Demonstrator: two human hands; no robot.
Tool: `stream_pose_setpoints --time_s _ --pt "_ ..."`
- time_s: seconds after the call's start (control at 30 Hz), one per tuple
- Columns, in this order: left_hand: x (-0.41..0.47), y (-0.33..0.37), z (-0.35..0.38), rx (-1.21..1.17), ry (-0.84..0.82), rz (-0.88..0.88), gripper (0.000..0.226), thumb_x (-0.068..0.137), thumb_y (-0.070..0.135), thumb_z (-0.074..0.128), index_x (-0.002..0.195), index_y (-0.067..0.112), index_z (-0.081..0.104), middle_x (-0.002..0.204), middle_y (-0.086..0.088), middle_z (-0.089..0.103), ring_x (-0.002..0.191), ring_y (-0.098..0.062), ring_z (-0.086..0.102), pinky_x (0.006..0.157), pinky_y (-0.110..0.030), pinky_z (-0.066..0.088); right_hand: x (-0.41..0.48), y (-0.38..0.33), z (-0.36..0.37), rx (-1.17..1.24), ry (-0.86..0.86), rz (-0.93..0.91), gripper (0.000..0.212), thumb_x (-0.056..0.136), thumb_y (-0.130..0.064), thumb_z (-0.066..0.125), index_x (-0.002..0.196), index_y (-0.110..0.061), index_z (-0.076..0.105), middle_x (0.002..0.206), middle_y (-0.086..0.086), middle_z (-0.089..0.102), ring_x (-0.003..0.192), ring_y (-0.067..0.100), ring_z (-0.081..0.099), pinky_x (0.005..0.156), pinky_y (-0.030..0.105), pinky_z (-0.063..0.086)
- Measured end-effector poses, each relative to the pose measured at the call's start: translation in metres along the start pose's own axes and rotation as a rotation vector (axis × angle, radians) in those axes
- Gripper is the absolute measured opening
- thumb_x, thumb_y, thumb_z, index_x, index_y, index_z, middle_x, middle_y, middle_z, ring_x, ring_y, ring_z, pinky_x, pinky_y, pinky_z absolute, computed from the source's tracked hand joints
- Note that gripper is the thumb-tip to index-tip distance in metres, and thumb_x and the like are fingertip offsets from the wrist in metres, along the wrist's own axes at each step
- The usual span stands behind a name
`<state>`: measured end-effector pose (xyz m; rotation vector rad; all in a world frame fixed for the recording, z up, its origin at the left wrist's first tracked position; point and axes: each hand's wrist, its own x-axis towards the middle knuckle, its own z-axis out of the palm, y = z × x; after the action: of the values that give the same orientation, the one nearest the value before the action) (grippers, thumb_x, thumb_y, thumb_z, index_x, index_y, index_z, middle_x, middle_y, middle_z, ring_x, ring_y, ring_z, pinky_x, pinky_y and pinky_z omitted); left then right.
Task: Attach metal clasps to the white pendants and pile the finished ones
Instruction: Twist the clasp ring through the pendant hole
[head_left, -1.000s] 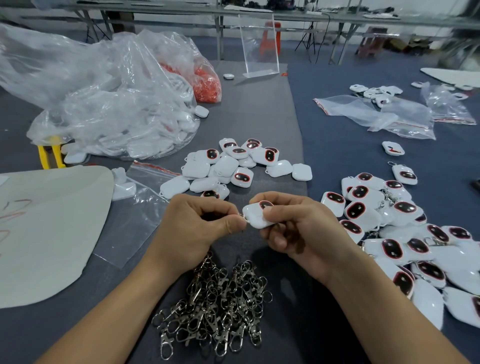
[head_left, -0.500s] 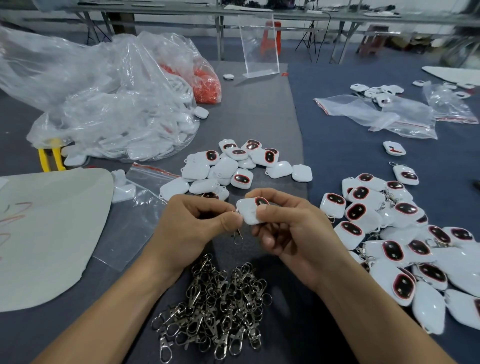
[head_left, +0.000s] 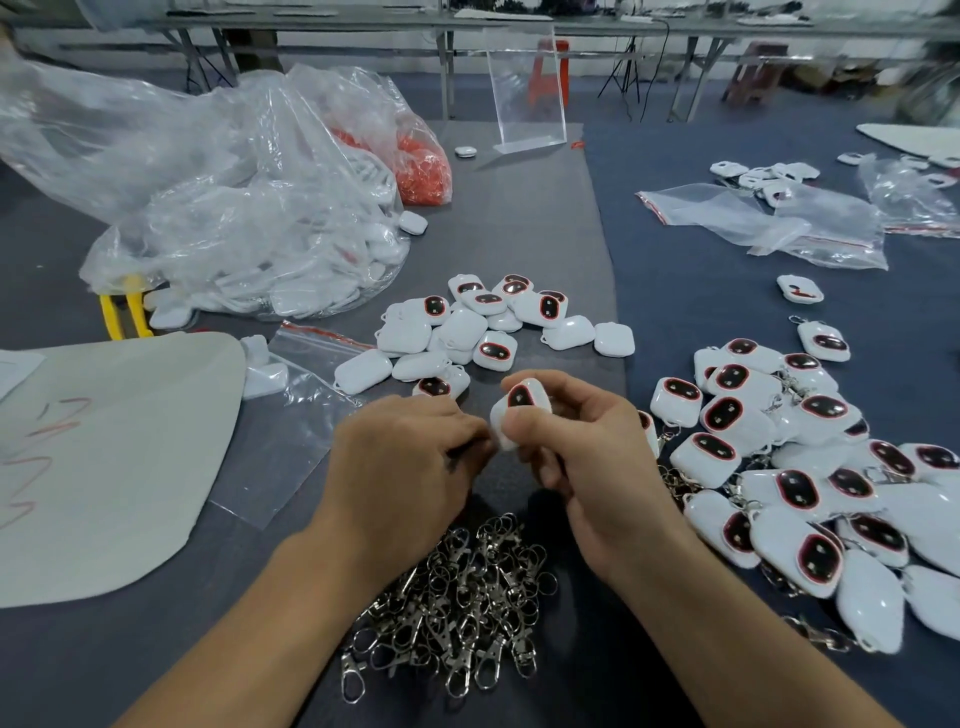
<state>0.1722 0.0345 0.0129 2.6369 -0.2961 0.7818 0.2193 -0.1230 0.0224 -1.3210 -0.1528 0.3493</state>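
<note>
My right hand (head_left: 582, 457) pinches a white pendant (head_left: 519, 408) with a dark red-rimmed oval, tilted upright above the mat. My left hand (head_left: 405, 462) is curled right beside the pendant's lower left edge, fingertips pinched together; whatever it holds is hidden behind the fingers. A heap of loose metal clasps (head_left: 457, 603) lies just below both hands. Bare white pendants (head_left: 467, 332) are scattered beyond the hands. A pile of pendants with clasps on them (head_left: 810, 467) spreads out at the right.
A big clear bag of white parts (head_left: 249, 218) and a bag of red pieces (head_left: 421, 166) sit at the back left. Yellow-handled pliers (head_left: 124, 306), a pale sheet (head_left: 104, 457), empty zip bags (head_left: 779, 223) and an acrylic stand (head_left: 527, 93) lie around.
The pendant has been lifted and turned more upright in my right hand. The clasp that dangled below it half a second ago is out of sight behind my left fingers.
</note>
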Motion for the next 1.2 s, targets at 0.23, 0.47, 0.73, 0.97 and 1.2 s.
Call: stream_pose_setpoints --time_s 0.23,0.47,0.73,0.97,1.2 --pt "0.002 0.006 0.0 -0.704 -0.01 -0.529 0.009 0.077 0.035 0.074 0.082 0.033 0.081 0.082 0.005 0.074 0.075 -0.024 0.064 0.069 -0.041 0.048 0.001 -0.003 0.001 0.097 -0.003 0.086 0.019 0.084 -0.004 0.067 0.089 -0.016 0.08 0.06 0.01 0.059 0.04 0.013 0.041 0.041 0.021 0.027" --pt "0.006 0.011 -0.004 -0.973 -0.063 -0.623 0.022 0.073 0.017 0.066 0.052 0.013 0.068 0.057 -0.001 0.062 0.06 -0.006 0.053 0.06 -0.013 0.042 0.002 -0.006 -0.008 0.087 -0.005 0.133 0.023 0.085 -0.002 0.064 0.086 -0.017 0.082 0.058 0.008 0.058 0.043 0.014 0.039 0.044 0.023 0.027" --pt "0.003 0.007 0.003 -1.044 0.034 -0.69 0.011 0.085 0.014 0.076 0.078 0.019 0.083 0.071 -0.003 0.072 0.071 -0.01 0.06 0.069 -0.025 0.049 0.005 -0.008 -0.009 0.138 -0.034 0.18 0.024 0.085 0.0 0.061 0.083 -0.015 0.079 0.058 0.01 0.056 0.045 0.015 0.037 0.044 0.023 0.026" --pt "0.003 0.005 0.005 -1.056 0.067 -0.756 0.014 0.078 0.005 0.078 0.07 0.016 0.081 0.063 0.004 0.068 0.061 -0.003 0.058 0.06 -0.016 0.047 0.006 -0.003 -0.007 0.102 -0.028 0.103 0.027 0.084 0.007 0.062 0.083 -0.014 0.079 0.058 0.013 0.057 0.04 0.014 0.036 0.042 0.024 0.02" --pt "-0.001 0.004 0.003 -0.371 0.03 -0.358 0.007 0.078 0.026 0.078 0.071 0.026 0.078 0.065 0.009 0.066 0.059 -0.007 0.058 0.055 -0.029 0.046 0.003 -0.001 -0.01 -0.154 0.048 -0.132 0.02 0.071 -0.003 0.071 0.084 -0.017 0.078 0.067 0.003 0.068 0.055 0.009 0.053 0.047 0.018 0.04"
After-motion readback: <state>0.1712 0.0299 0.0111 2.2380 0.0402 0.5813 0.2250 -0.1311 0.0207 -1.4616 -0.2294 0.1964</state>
